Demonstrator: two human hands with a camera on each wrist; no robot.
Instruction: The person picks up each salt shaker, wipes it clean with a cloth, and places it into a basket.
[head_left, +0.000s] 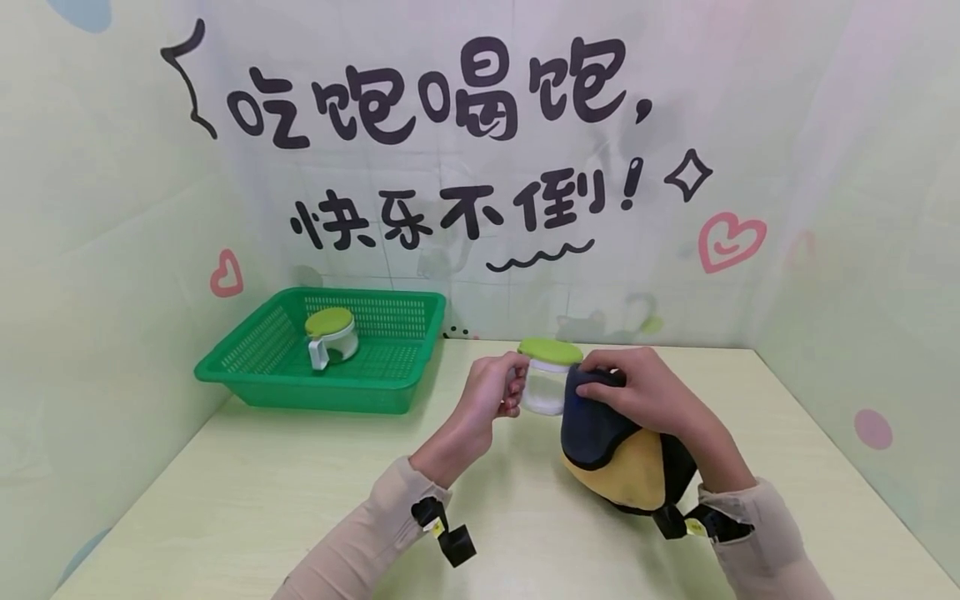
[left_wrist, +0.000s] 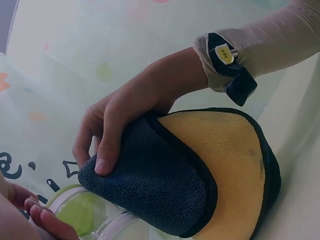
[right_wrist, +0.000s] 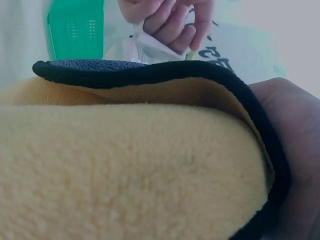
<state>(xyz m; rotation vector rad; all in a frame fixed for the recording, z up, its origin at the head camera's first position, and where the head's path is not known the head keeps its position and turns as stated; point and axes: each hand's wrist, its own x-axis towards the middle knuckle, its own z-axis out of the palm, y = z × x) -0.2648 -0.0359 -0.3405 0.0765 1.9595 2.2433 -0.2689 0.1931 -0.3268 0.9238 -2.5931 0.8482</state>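
Observation:
My left hand (head_left: pixel 487 392) grips the handle side of a clear seasoning jar (head_left: pixel 544 393) with a green lid (head_left: pixel 551 351), held over the table. My right hand (head_left: pixel 648 390) pinches a folded cloth (head_left: pixel 600 429), dark blue on one face and yellow on the other, with black edging. The cloth's blue face lies right at the jar's right side and overlaps it. In the left wrist view the thumb presses on the blue face (left_wrist: pixel 155 185). The yellow face (right_wrist: pixel 125 170) fills most of the right wrist view and hides much of the jar.
A green plastic basket (head_left: pixel 315 396) stands at the back left of the pale table (head_left: pixel 285 492). Inside it sits a second jar (head_left: pixel 343 342) with a green lid and white handle. A printed curtain (head_left: pixel 450 158) hangs behind and along both sides.

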